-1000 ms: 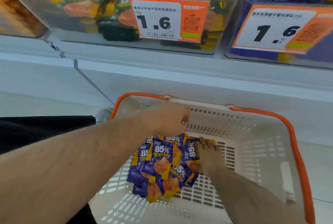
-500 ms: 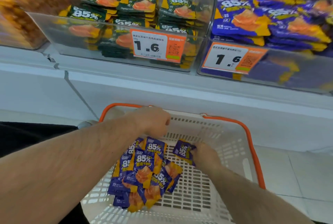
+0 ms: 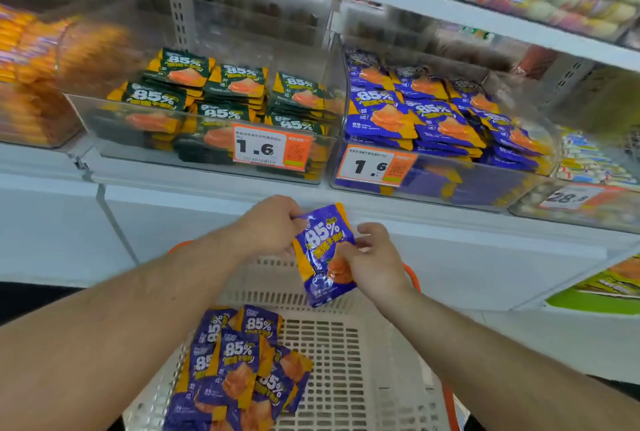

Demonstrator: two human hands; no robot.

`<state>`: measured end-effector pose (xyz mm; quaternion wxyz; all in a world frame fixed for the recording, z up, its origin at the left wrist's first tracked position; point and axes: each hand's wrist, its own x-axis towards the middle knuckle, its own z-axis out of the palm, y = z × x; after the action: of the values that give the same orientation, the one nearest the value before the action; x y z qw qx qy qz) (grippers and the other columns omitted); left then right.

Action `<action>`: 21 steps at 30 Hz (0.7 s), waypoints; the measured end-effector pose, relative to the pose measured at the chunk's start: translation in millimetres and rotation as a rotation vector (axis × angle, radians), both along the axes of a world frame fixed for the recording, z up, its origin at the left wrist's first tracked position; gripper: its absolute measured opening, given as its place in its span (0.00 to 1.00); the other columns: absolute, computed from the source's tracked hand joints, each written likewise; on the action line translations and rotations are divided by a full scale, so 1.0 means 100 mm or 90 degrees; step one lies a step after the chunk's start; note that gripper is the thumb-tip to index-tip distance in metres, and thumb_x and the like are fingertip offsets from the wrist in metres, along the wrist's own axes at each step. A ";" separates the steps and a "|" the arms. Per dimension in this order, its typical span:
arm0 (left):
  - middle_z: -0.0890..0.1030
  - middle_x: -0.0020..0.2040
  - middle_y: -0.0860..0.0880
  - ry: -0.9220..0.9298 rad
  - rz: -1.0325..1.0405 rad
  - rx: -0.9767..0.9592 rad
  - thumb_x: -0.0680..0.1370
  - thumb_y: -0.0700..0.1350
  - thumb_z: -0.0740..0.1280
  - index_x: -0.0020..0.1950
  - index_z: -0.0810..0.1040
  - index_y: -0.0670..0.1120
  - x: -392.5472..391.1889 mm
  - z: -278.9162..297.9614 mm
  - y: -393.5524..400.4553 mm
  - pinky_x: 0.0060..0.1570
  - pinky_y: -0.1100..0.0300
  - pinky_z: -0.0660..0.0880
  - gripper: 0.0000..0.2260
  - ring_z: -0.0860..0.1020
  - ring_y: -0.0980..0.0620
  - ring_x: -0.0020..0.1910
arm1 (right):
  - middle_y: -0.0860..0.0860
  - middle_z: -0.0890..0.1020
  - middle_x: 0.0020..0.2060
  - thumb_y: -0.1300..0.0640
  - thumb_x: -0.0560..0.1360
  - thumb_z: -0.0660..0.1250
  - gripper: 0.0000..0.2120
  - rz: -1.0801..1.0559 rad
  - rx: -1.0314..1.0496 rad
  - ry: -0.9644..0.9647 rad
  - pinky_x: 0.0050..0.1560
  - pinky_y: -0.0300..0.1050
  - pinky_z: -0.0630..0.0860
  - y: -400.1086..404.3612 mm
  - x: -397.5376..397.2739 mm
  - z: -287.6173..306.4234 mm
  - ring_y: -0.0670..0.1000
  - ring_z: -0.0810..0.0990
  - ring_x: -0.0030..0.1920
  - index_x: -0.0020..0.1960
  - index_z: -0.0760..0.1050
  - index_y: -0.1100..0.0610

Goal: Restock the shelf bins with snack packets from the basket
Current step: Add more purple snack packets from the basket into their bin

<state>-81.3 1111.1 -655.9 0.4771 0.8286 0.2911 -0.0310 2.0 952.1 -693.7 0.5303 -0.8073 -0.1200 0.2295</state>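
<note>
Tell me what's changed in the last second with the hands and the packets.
Both hands rose out of the basket: the left hand and right hand now hold one purple packet up toward the shelf. The pile of purple packets stays in the basket.

A price tag (image 3: 272, 149) reading 1.6 sits on the front of one clear container, and a second price tag (image 3: 376, 165) reading 1.6 beside it. At the shelf's right end, a blurred tag (image 3: 571, 197) reads 28.8. A perforated upright (image 3: 175, 1) rises behind.
</note>
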 end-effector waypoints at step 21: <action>0.78 0.48 0.54 -0.395 0.068 0.369 0.82 0.46 0.60 0.55 0.77 0.50 0.47 1.09 -0.02 0.44 0.57 0.72 0.07 0.77 0.53 0.47 | 0.46 0.73 0.44 0.45 0.62 0.72 0.17 0.003 -0.034 -0.629 0.50 0.45 0.71 -0.16 0.47 1.53 0.50 0.73 0.49 0.47 0.75 0.52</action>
<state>-33.9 1109.4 -547.0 0.2905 0.8824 0.1727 0.3274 49.0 936.0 -540.9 0.3890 -0.8325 -0.3528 -0.1766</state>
